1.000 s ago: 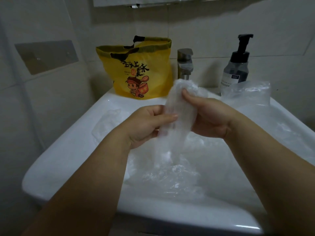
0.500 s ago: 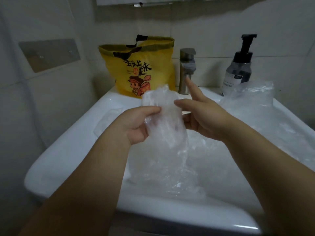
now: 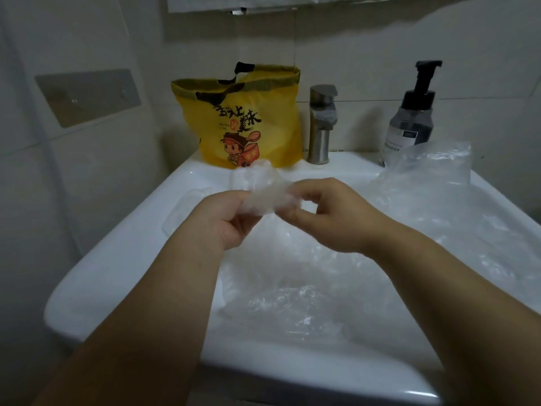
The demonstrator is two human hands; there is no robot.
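Observation:
A crumpled clear plastic bag [image 3: 263, 191] is bunched into a small wad above the white sink [image 3: 123, 259]. My left hand [image 3: 222, 221] pinches its left side between thumb and fingers. On the wad's right side, my right hand [image 3: 328, 218] grips it with curled fingers. More clear plastic bags [image 3: 307, 303] lie piled in the basin under my hands.
A yellow printed bag [image 3: 243, 121] stands at the back of the sink beside a metal faucet [image 3: 320, 124]. A pump bottle [image 3: 412, 112] stands at the back right, behind another clear plastic bag [image 3: 433, 165]. Tiled walls close in on the left and behind.
The bag hung long between my hands a second ago. Now it is gathered into a compact wad, and my right index finger, pointing up half a second ago, has curled onto it.

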